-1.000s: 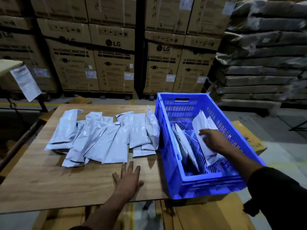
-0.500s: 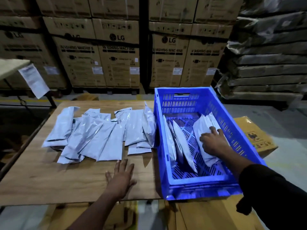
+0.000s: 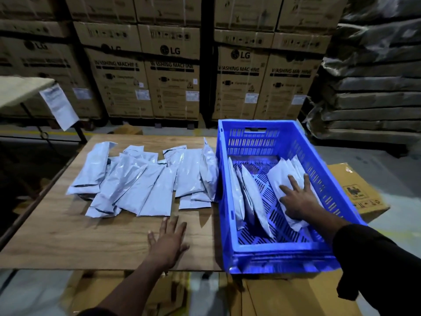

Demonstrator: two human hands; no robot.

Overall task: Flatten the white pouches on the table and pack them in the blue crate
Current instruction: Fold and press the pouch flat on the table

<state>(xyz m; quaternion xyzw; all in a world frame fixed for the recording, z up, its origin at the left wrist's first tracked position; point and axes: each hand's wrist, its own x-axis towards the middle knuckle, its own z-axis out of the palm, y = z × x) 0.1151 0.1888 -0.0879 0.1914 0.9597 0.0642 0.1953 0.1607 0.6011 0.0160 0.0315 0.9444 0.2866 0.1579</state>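
Two hands in view. Right hand (image 3: 296,199) is inside the blue crate (image 3: 268,254), fingers straight and spread, palm pressing flat on a stack of white pouches (image 3: 279,176) that leans against the crate's right wall. Nothing is gripped; the hand only presses. Left hand (image 3: 167,241) lies flat on the wooden tabletop (image 3: 57,236) near its front edge, fingers extended and relaxed, holding nothing, just short of the loose pouches.

Second group of pouches (image 3: 248,195) stands on edge along the crate's left wall, tilted rightward. Slotted crate floor is visible between the two groups.

Loose pouches (image 3: 145,183) lie spread in an overlapping row across the middle of the tabletop, left of the crate; the rightmost one touches or nearly touches the crate's outer wall, contact not resolvable.

Crate sits at the right end of the tabletop, its front corner overhanging the edge.

Background: stacked cardboard boxes (image 3: 173,71) marked "LG" and "WASHING MACHINE"; wrapped dark bundles (image 3: 373,71) stacked at right; a paper sheet (image 3: 59,106) hanging from another table at left.
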